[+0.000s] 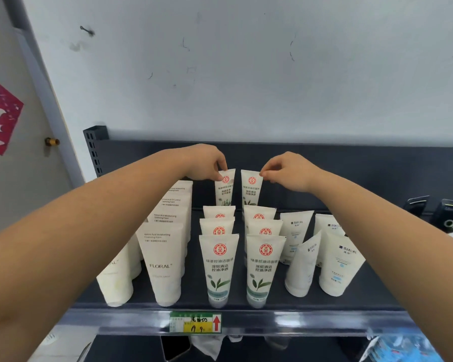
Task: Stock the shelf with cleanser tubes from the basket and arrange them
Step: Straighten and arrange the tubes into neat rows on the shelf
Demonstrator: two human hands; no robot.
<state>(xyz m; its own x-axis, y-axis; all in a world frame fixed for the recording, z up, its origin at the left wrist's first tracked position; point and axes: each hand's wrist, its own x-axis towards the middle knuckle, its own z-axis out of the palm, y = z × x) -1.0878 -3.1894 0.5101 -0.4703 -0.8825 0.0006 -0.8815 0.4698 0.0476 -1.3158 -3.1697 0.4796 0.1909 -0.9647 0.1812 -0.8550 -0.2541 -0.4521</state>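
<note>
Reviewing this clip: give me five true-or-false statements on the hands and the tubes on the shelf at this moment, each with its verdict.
1. The left hand pinches the top of a rear red-logo tube. True.
2. The right hand rests on the price tag. False: it pinches the other rear tube.
3. The FLORAL tube lies flat. False: it stands upright.
4. The two front green-leaf tubes stand side by side. True.
5. The shelf is white. False: it is dark.

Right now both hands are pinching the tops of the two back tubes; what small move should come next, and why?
Probably lower and straighten both, then let go. The left hand pinches the left rear tube and the right hand the right rear tube, each behind its own red-logo row on the shelf, with their tops leaning slightly apart.
</note>
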